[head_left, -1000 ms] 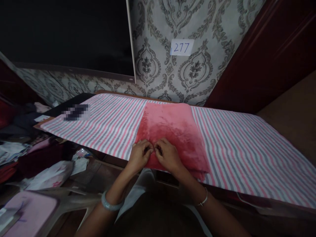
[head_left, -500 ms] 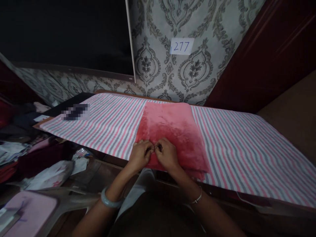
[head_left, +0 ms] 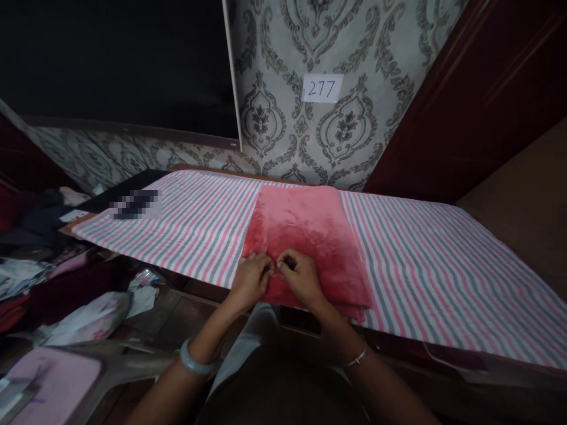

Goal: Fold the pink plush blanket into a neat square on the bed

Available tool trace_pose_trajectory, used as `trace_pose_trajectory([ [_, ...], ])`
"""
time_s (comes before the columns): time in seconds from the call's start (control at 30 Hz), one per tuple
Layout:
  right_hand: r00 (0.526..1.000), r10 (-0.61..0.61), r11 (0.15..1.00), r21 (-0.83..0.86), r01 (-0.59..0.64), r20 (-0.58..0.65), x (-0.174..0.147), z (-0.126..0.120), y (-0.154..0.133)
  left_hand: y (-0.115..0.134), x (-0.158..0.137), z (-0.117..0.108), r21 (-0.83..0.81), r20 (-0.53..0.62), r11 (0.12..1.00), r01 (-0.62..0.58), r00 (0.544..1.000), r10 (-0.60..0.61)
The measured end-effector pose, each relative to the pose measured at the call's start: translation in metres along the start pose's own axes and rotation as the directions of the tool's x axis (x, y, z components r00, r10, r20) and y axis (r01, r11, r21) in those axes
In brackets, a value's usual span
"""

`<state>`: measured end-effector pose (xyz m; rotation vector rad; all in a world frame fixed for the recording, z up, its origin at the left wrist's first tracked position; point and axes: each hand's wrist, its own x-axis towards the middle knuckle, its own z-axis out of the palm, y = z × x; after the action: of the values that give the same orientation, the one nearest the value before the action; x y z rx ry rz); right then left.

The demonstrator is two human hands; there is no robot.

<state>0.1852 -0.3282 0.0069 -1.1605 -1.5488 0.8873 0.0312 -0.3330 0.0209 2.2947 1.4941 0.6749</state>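
Observation:
A folded red plush cloth (head_left: 305, 218), pinkish toward the back and deeper red in front, lies on a striped cover (head_left: 411, 254). Over its front left part, my left hand (head_left: 254, 274) is closed, thumb and forefinger pinched together. Just to the right, my right hand (head_left: 301, 274) is also in a pinch, its curled forefinger meeting the thumb. The two sets of fingertips almost meet above the cloth. Whatever is between them, if anything, is too small to make out.
A large dark screen (head_left: 119, 65) stands behind on the left. A paper marked 277 (head_left: 322, 88) hangs on the patterned wall. A blurred-out dark object (head_left: 136, 204) lies on the cover's left end. Clothes and bags pile up at lower left, near a pink stool seat (head_left: 57, 381).
My right hand has shifted very slightly, its forefinger more arched over the thumb. The left hand stays almost in place. The view has tilted a little.

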Motion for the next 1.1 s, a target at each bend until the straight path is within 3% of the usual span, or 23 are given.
trace_pose_trajectory([
  [0.17,0.993,-0.039,0.986,0.167,0.021,0.107,-0.005,-0.001,-0.005,-0.002,-0.001,0.001,0.065,0.004,0.998,0.001,1.0,-0.001],
  [0.47,0.986,0.022,0.981,0.184,-0.053,0.165,0.002,-0.002,-0.004,-0.004,-0.001,-0.007,-0.029,0.046,0.996,-0.079,0.996,0.08],
  [0.73,0.991,-0.013,0.996,0.095,0.001,0.136,-0.003,-0.003,0.004,0.012,-0.003,-0.002,0.212,0.066,0.977,-0.017,0.998,0.003],
  [0.9,0.974,0.043,0.985,0.156,-0.079,0.221,0.002,-0.008,0.004,0.012,-0.004,-0.002,0.237,0.107,0.97,-0.048,0.994,0.023],
  [1.1,0.924,0.061,0.915,0.35,-0.203,0.378,0.006,-0.019,0.003,0.012,-0.005,-0.002,0.239,0.144,0.967,-0.084,0.988,0.051],
])
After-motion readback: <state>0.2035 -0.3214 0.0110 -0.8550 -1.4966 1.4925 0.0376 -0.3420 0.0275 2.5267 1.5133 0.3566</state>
